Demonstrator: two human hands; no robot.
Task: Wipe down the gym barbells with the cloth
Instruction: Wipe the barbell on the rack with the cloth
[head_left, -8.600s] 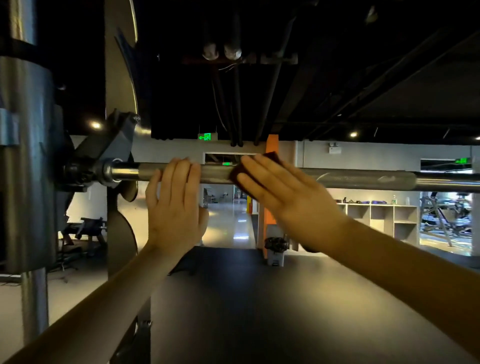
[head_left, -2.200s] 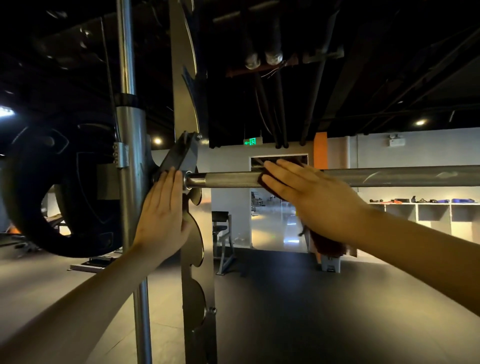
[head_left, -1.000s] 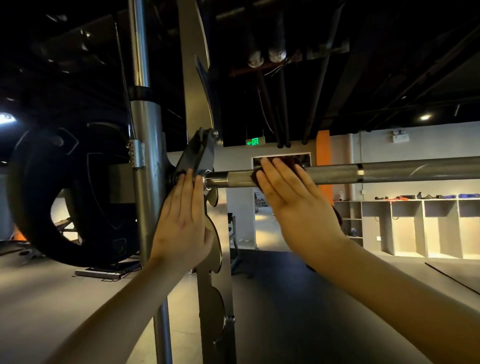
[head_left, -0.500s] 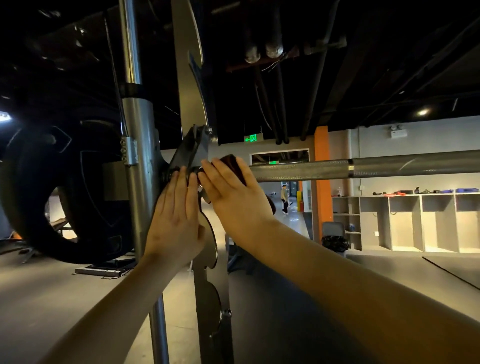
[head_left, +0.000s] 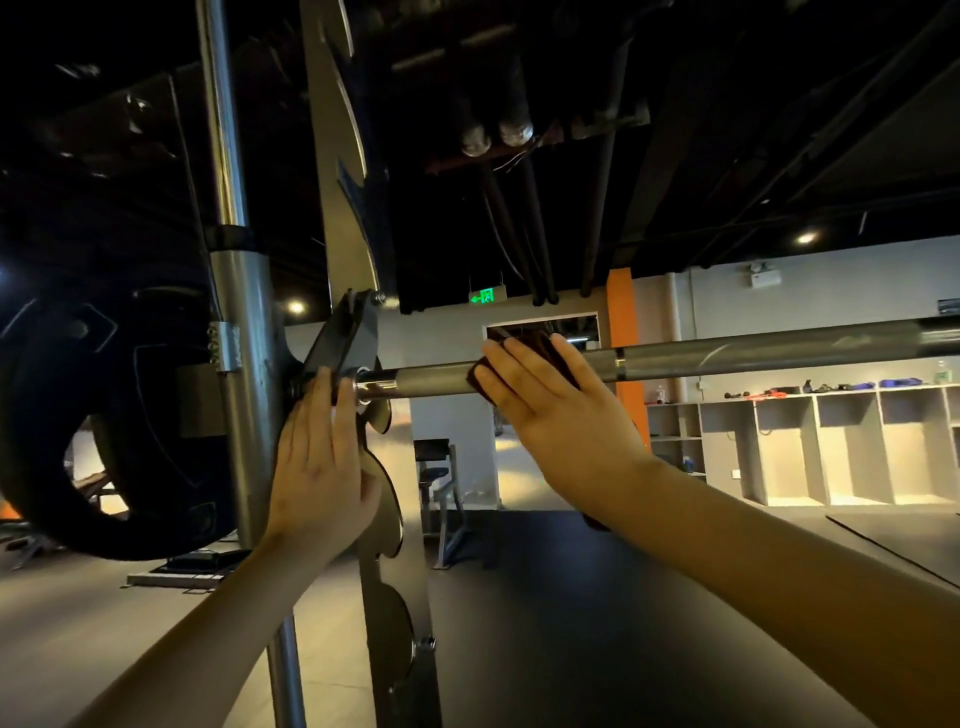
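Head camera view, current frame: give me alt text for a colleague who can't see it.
The right hand presses a dark cloth against a horizontal barbell. The left hand rests flat on the rack by the bar's end, near a black weight plate.

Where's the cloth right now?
In the head view, the cloth lies on the barbell, pressed under the right hand, right of the rack.

Green exit sign under ceiling

Both arms reach up; left hand flat, right hand fingers straight, seemingly pressing.
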